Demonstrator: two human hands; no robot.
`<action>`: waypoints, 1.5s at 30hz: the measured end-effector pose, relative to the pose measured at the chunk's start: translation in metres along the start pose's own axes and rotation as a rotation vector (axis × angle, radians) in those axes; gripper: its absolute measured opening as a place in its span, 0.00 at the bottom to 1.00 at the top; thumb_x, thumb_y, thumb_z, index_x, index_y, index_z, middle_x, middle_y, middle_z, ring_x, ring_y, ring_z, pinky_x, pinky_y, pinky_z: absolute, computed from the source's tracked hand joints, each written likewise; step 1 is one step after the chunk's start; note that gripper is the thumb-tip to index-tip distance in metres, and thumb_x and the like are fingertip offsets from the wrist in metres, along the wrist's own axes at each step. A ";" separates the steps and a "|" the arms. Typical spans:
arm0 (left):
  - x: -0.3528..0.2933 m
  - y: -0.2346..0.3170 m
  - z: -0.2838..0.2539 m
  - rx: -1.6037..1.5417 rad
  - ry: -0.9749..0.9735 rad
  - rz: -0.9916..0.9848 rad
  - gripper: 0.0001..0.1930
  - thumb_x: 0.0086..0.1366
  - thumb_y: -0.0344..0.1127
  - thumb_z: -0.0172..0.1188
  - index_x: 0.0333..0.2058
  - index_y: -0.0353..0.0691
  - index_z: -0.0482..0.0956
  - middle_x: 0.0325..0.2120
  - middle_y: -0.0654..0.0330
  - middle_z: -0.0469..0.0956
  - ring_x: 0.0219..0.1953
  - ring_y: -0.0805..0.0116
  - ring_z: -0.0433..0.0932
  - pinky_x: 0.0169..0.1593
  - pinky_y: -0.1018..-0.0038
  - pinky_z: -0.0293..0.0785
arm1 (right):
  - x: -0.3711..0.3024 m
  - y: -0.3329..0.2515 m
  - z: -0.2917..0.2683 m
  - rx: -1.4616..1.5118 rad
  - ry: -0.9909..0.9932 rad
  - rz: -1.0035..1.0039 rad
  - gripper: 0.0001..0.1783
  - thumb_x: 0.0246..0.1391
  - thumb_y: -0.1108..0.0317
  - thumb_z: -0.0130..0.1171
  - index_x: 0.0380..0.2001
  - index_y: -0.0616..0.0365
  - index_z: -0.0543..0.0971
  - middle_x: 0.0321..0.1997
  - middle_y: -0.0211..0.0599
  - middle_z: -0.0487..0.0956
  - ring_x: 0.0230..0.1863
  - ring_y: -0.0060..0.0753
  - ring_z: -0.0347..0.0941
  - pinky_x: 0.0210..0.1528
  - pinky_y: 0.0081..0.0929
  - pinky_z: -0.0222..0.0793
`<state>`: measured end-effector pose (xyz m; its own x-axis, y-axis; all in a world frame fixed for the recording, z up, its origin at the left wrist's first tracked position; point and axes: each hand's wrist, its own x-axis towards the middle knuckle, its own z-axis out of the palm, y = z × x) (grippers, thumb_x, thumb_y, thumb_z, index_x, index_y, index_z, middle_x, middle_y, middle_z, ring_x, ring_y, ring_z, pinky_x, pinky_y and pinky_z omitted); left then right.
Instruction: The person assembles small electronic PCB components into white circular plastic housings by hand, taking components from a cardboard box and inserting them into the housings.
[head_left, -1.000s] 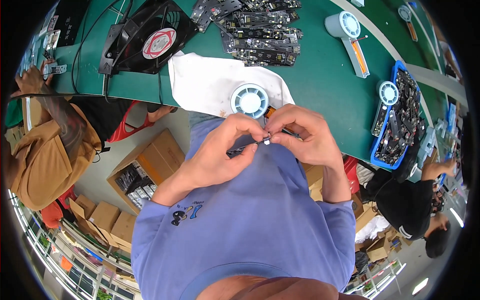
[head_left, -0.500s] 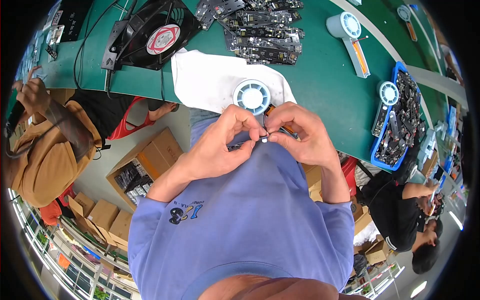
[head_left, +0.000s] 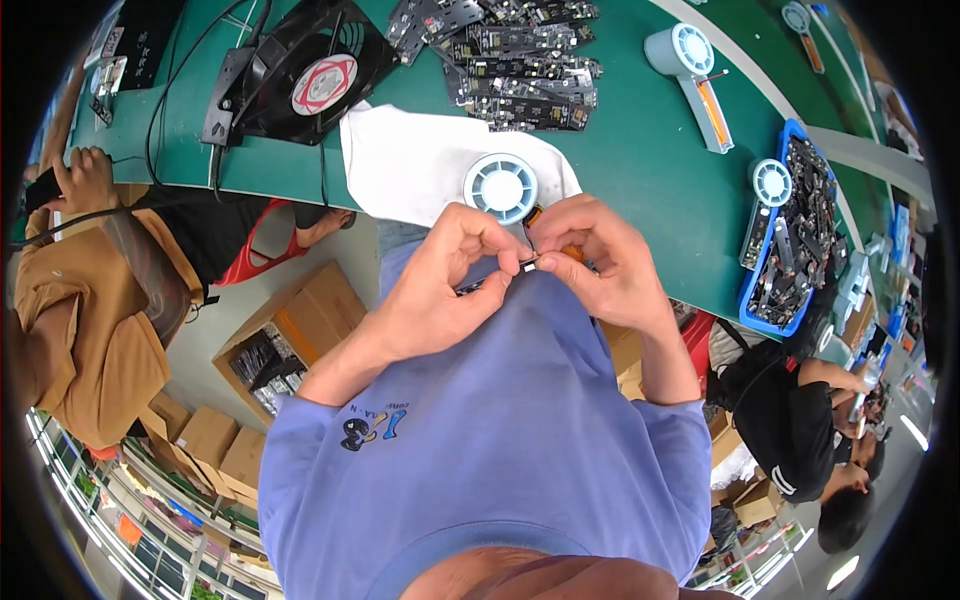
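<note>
A light-blue handheld fan with a round, spoked head lies over the white cloth at the table edge, close against my body. My left hand pinches a narrow dark circuit board, mostly covered by the fingers; a small white connector shows at its end. Thumb and forefinger of my right hand close on a thin dark wire that runs down from the fan. Behind the right fingers, part of an orange battery is visible. The fingertips of both hands nearly meet at the connector.
Several black circuit boards are piled at the far middle of the green table. A black square fan with cables stands left of them. Another light-blue fan and a blue bin of boards lie right. Co-workers sit on both sides.
Both hands stay together, with the fingertips shifted slightly upward and the right fingers a little less bunched. The co-worker at the left has lowered a hand and turned.
</note>
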<state>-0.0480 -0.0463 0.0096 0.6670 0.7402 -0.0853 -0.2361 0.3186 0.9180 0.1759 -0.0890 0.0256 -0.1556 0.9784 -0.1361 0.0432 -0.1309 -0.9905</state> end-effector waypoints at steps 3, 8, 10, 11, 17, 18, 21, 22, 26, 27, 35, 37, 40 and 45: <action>-0.003 -0.008 0.016 -0.041 0.162 0.113 0.16 0.68 0.12 0.54 0.50 0.36 0.66 0.45 0.55 0.75 0.55 0.67 0.77 0.63 0.67 0.73 | -0.022 -0.003 0.014 -0.045 0.261 0.046 0.14 0.60 0.81 0.67 0.48 0.62 0.76 0.45 0.38 0.82 0.47 0.30 0.82 0.50 0.29 0.80; -0.004 -0.015 0.027 -0.073 0.140 0.128 0.14 0.71 0.14 0.53 0.51 0.35 0.66 0.48 0.53 0.76 0.58 0.64 0.77 0.64 0.66 0.73 | -0.042 -0.003 0.058 0.343 0.357 0.234 0.27 0.61 0.80 0.68 0.56 0.61 0.63 0.45 0.41 0.81 0.50 0.30 0.81 0.56 0.31 0.78; -0.004 -0.011 0.024 -0.068 0.075 0.082 0.14 0.73 0.15 0.53 0.52 0.35 0.66 0.49 0.53 0.76 0.59 0.63 0.77 0.64 0.66 0.72 | -0.043 0.006 0.064 0.482 0.405 0.220 0.27 0.61 0.81 0.68 0.54 0.61 0.62 0.46 0.40 0.80 0.48 0.29 0.80 0.54 0.29 0.78; -0.003 -0.008 0.022 0.004 0.066 0.139 0.13 0.73 0.17 0.54 0.52 0.34 0.67 0.50 0.51 0.76 0.58 0.63 0.77 0.64 0.67 0.73 | -0.044 0.007 0.066 0.536 0.422 0.239 0.26 0.61 0.82 0.67 0.54 0.60 0.62 0.46 0.39 0.79 0.47 0.28 0.80 0.53 0.28 0.78; 0.045 0.029 0.004 1.240 -0.135 0.432 0.16 0.66 0.41 0.66 0.51 0.46 0.83 0.61 0.62 0.75 0.72 0.50 0.62 0.76 0.43 0.43 | -0.050 0.008 0.064 0.231 0.543 0.169 0.22 0.63 0.81 0.65 0.55 0.61 0.67 0.46 0.35 0.80 0.47 0.24 0.79 0.52 0.24 0.76; 0.050 0.027 -0.001 1.245 -0.131 0.436 0.16 0.66 0.41 0.66 0.51 0.46 0.83 0.61 0.62 0.75 0.72 0.50 0.62 0.76 0.43 0.43 | -0.053 0.006 0.059 0.013 0.568 0.166 0.22 0.63 0.82 0.64 0.56 0.61 0.69 0.48 0.34 0.80 0.48 0.23 0.78 0.53 0.23 0.75; 0.060 0.027 -0.013 1.269 -0.395 0.418 0.11 0.65 0.41 0.69 0.44 0.49 0.85 0.61 0.65 0.76 0.72 0.53 0.64 0.76 0.45 0.46 | -0.058 0.009 0.050 -0.052 0.551 0.106 0.21 0.62 0.80 0.67 0.56 0.62 0.71 0.49 0.35 0.80 0.49 0.24 0.78 0.54 0.25 0.75; 0.062 0.027 -0.014 1.270 -0.399 0.419 0.11 0.65 0.41 0.69 0.44 0.49 0.85 0.61 0.65 0.76 0.72 0.53 0.64 0.76 0.45 0.46 | -0.059 0.011 0.050 -0.032 0.530 0.089 0.21 0.62 0.79 0.68 0.55 0.62 0.72 0.50 0.35 0.80 0.49 0.25 0.79 0.54 0.26 0.76; 0.062 0.024 -0.016 1.303 -0.423 0.433 0.08 0.64 0.36 0.70 0.41 0.45 0.84 0.59 0.62 0.77 0.71 0.53 0.65 0.75 0.45 0.51 | -0.055 0.017 0.049 -0.221 0.606 0.043 0.18 0.58 0.74 0.72 0.50 0.63 0.79 0.47 0.43 0.83 0.45 0.34 0.82 0.49 0.30 0.78; 0.061 0.023 -0.015 1.297 -0.385 0.421 0.08 0.63 0.34 0.71 0.40 0.44 0.84 0.58 0.60 0.78 0.71 0.53 0.65 0.74 0.45 0.53 | -0.051 0.009 0.047 -0.355 0.621 0.000 0.18 0.57 0.74 0.73 0.50 0.63 0.81 0.47 0.44 0.83 0.45 0.37 0.83 0.48 0.31 0.79; 0.060 0.019 -0.028 1.255 -0.366 0.530 0.11 0.60 0.30 0.72 0.42 0.41 0.84 0.60 0.57 0.77 0.70 0.50 0.69 0.71 0.44 0.63 | -0.038 -0.002 0.039 -0.567 0.637 -0.017 0.18 0.56 0.74 0.73 0.50 0.64 0.85 0.46 0.47 0.84 0.44 0.45 0.84 0.45 0.34 0.80; 0.059 0.020 -0.031 1.342 -0.408 0.580 0.12 0.60 0.29 0.71 0.43 0.41 0.84 0.60 0.57 0.77 0.70 0.49 0.69 0.71 0.43 0.63 | -0.035 -0.004 0.041 -0.594 0.637 -0.029 0.17 0.57 0.74 0.72 0.49 0.66 0.85 0.45 0.48 0.84 0.43 0.46 0.83 0.45 0.35 0.80; 0.057 0.020 -0.036 1.463 -0.461 0.670 0.15 0.59 0.29 0.68 0.46 0.42 0.84 0.61 0.57 0.76 0.70 0.49 0.69 0.72 0.41 0.63 | -0.030 -0.003 0.042 -0.628 0.635 -0.059 0.17 0.57 0.75 0.72 0.49 0.67 0.85 0.45 0.48 0.84 0.43 0.46 0.83 0.44 0.36 0.80; 0.059 0.021 -0.043 1.497 -0.520 0.768 0.13 0.60 0.33 0.63 0.43 0.39 0.81 0.60 0.56 0.76 0.70 0.49 0.68 0.72 0.42 0.63 | -0.028 -0.007 0.044 -0.554 0.668 0.019 0.17 0.57 0.75 0.72 0.49 0.67 0.85 0.44 0.48 0.84 0.43 0.46 0.83 0.43 0.37 0.80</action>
<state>-0.0440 0.0299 0.0069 0.9329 0.1045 0.3447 0.0170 -0.9687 0.2476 0.1369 -0.1224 0.0351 0.4546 0.8886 0.0610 0.5411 -0.2212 -0.8113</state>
